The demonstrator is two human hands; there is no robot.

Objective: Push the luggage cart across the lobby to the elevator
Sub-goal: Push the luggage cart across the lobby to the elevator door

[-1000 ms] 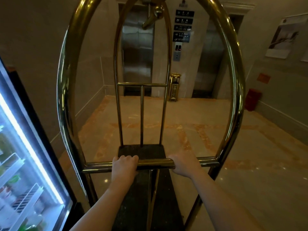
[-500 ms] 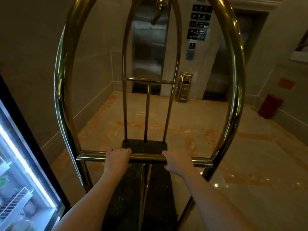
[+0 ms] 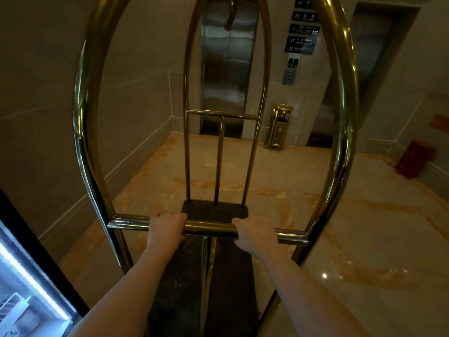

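**Both hands locked on the bar, elevator drawing closer**

My left hand (image 3: 166,228) and right hand (image 3: 255,235) are each wrapped fully around the luggage cart's crossbar (image 3: 210,227), fingers curled over the top, nothing else in either grasp. The luggage cart (image 3: 85,132) fills the centre of the frame, its brass hoop arching up both sides and its dark deck (image 3: 215,211) running forward from beneath my arms.

Over the last second the steel elevator door (image 3: 228,64) at upper centre has grown larger and slid toward the middle of the hoop, while the lit display fridge (image 3: 26,288) at lower left has dropped mostly out of the frame. I read that as the cart rolling ahead and lining up on the left-hand door. The call panel (image 3: 289,75) sits just right of that door, the brass ash stand (image 3: 279,127) below it.

A stretch of marble floor (image 3: 364,239) is left to cross, and the door looks closed, so I judge the push well along but unfinished.
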